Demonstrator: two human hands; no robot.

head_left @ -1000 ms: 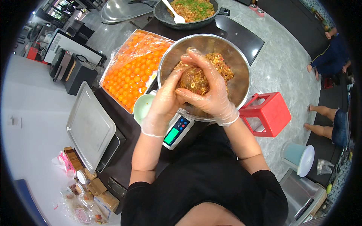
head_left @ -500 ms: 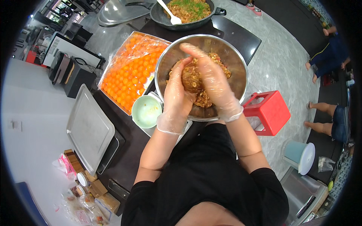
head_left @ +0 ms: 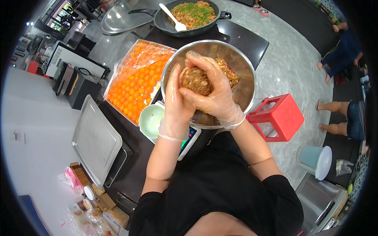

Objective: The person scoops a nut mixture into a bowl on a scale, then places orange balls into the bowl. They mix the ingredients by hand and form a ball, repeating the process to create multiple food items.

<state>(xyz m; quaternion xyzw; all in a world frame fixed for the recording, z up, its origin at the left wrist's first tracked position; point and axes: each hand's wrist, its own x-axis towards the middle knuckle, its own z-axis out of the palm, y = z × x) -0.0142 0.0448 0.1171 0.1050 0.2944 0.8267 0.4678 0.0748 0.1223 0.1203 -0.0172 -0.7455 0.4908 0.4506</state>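
Note:
Between my two gloved hands sits a round ball of brown chopped filling (head_left: 196, 81), held over a big steel mixing bowl (head_left: 247, 88). My left hand (head_left: 176, 96) cups it from the left, in a clear plastic glove. My right hand (head_left: 214, 88), gloved too, curves its fingers over the top and its thumb across the front. More loose filling (head_left: 228, 74) lies in the bowl behind my right hand. Just left of my left wrist, a pale green bowl (head_left: 149, 121) stands on a digital scale (head_left: 189, 143), partly hidden by my left hand.
Left of the bowl lies a film-covered tray of orange egg yolks (head_left: 136, 84). Beyond stands a black pan (head_left: 189, 31) of filling with a white spatula (head_left: 179, 25). Metal trays (head_left: 96, 139) are stacked at left. A red stool (head_left: 281, 118) stands at right, with other people (head_left: 342, 114) beyond.
The filling has become a rounder, smoother ball and moved slightly left, clear of the loose filling. My right hand has turned, with its thumb now wrapping the front. More of the scale shows.

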